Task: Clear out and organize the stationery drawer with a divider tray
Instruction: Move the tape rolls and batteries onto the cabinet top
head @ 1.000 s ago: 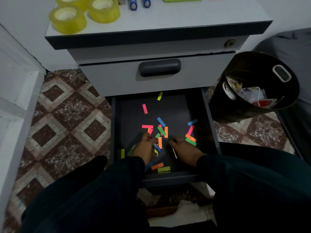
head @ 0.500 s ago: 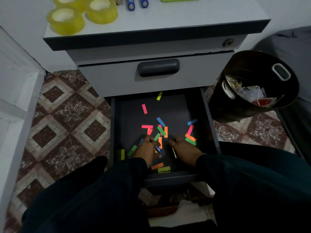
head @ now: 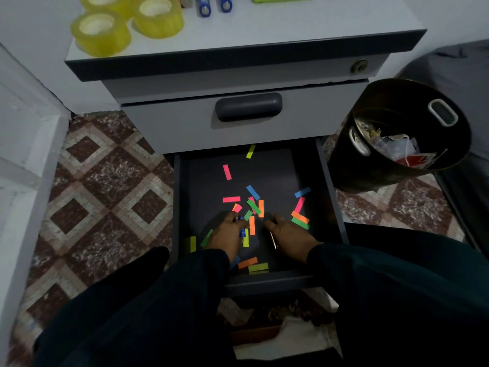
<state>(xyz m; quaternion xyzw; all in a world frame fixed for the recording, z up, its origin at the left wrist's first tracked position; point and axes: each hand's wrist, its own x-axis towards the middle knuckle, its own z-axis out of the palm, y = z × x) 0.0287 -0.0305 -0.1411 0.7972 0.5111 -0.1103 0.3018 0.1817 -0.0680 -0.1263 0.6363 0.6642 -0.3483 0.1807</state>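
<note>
Hands (head: 227, 234) (head: 289, 233) among coloured paper strips (head: 254, 205) inside open drawer (head: 325, 186)

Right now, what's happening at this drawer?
A person is kneeling at the open bottom drawer, both hands down among scattered coloured paper strips. The left hand grips a small blue object, too small to identify; the right hand rests flat on the drawer floor beside a thin stick-like item. Tape rolls sit on the cabinet top, and a black bin with rubbish stands to the right. No divider tray shows.
</note>
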